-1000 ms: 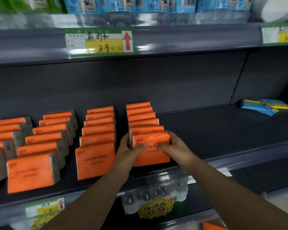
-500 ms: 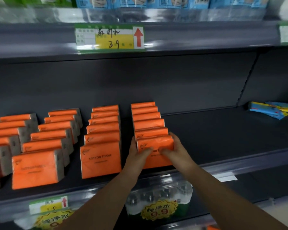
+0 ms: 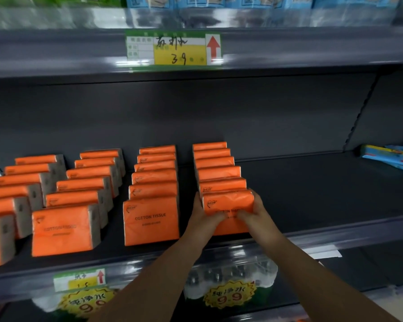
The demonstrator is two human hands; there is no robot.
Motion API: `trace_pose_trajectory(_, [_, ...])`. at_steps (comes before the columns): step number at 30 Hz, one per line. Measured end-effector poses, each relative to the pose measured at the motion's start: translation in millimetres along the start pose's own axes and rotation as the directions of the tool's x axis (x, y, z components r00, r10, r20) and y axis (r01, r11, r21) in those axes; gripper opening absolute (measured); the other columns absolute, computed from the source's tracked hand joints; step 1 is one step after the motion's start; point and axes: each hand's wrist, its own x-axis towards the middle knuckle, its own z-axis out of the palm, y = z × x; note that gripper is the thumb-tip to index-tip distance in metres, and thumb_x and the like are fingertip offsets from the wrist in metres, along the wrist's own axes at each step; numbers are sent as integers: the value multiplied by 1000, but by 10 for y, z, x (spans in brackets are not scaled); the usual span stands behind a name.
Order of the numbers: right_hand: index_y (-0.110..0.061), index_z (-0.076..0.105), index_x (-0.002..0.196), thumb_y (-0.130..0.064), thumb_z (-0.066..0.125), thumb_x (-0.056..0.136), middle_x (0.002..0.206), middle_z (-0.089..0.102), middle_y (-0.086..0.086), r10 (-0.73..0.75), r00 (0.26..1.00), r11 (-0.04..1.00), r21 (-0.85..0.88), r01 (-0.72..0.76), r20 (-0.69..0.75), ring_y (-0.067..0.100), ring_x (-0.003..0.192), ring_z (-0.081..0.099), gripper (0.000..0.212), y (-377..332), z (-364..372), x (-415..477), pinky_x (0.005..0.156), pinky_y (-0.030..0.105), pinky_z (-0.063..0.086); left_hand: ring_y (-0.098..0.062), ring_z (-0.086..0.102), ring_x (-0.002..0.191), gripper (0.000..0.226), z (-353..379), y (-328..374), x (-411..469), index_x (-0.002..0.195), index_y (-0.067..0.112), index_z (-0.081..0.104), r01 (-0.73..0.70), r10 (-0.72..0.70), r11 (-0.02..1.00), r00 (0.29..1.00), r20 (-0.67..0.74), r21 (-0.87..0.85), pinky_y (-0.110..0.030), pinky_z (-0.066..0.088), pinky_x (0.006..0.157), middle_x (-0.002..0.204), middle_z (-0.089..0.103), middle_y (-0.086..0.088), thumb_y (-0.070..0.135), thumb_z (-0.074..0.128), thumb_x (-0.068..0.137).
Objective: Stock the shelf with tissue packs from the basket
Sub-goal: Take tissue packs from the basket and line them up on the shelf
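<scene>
Now front tissue pack [image 3: 228, 203] upright on shelf [image 3: 312, 196], gripped between fingers [image 3: 197, 201] of both hands.

One wide-angle camera, worn on the head, is looking forward and slightly down, facing the back panel [image 3: 196, 112] of the shelf [image 3: 312, 194] almost squarely. It is sitting close, within reach: the left hand [image 3: 203, 217] and right hand [image 3: 256, 214] are gripping the tissue pack [image 3: 228, 202] at the shelf's front edge, mid-frame. The upper shelf's price tag [image 3: 173, 47] is showing at the top, bottled water [image 3: 230, 273] below.
</scene>
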Motion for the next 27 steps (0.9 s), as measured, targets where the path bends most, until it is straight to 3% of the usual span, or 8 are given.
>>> trace_pose_trajectory(4, [-28, 41, 126, -1, 54, 91, 116, 55, -3, 5, 1000, 1000, -21, -5, -9, 2, 99, 57, 46, 30, -6, 3, 73, 18, 45, -12, 61, 111, 86, 0, -2, -8, 132, 26, 45, 3, -3, 1000, 1000, 3, 8, -34, 49, 97, 118, 64, 1, 34, 79, 54])
trace_pose_trajectory(7, [-27, 42, 127, -1, 55, 90, 117, 55, -3, 16, 1000, 999, -35, -17, -20, 4, 100, 57, 46, 32, -7, 6, 74, 18, 46, -11, 60, 110, 81, -3, -9, -2, 133, 26, 44, 26, -26, 1000, 1000, -15, 17, -29, 49, 93, 117, 64, 2, 27, 79, 60])
trace_pose_trajectory(11, [-37, 40, 117, -7, 58, 90, 112, 56, -8, 23, 999, 997, -68, -26, -45, 2, 97, 57, 45, 29, -2, -9, 71, 17, 44, -4, 59, 105, 76, 9, -12, -12, 135, 24, 42, 54, -53, 998, 997, -54, 33, -16, 44, 78, 116, 63, 4, 22, 81, 69])
trace_pose_trajectory(14, [-34, 37, 126, -10, 60, 90, 116, 56, -6, 38, 997, 995, -90, -44, -66, 1, 96, 57, 49, 28, -11, -34, 73, 18, 45, -11, 59, 109, 74, 4, -19, -36, 133, 25, 41, 76, -69, 995, 994, -86, 70, -22, 46, 85, 117, 62, 1, 24, 80, 71])
trace_pose_trajectory(17, [-23, 23, 146, -14, 60, 91, 121, 53, -6, 65, 994, 989, -126, -76, -86, 4, 102, 54, 67, 18, -25, -67, 81, 23, 43, -17, 57, 114, 79, -32, -5, -87, 137, 24, 37, 105, -92, 987, 990, -106, 119, -30, 47, 93, 121, 61, -2, 29, 77, 69])
trace_pose_trajectory(21, [-22, 10, 153, -13, 58, 91, 142, 43, 4, 70, 990, 986, -144, -87, -121, 14, 119, 46, 78, -34, -18, -113, 93, 30, 38, -5, 55, 104, 79, -100, 4, -134, 145, 23, 23, 139, -119, 975, 985, -122, 172, -10, 39, 76, 111, 55, 14, 17, 69, 82])
trace_pose_trajectory(24, [-20, 8, 153, -16, 60, 91, 150, 33, 5, 43, 989, 984, -163, -66, -145, 19, 132, 39, 81, -109, 23, -147, 98, 30, 36, -16, 40, 132, 97, -138, 80, -201, 153, 15, 2, 173, -151, 963, 981, -120, 205, -19, 34, 97, 146, 39, -1, 19, 69, 84])
trace_pose_trajectory(27, [-19, 8, 153, -10, 58, 91, 156, 23, 4, -2, 987, 978, -204, -32, -163, 19, 140, 29, 80, -179, 70, -196, 106, 31, 31, -20, 29, 142, 98, -168, 160, -266, 154, 14, -2, 170, -147, 963, 982, -120, 211, -28, 29, 109, 156, 26, -6, 18, 67, 84])
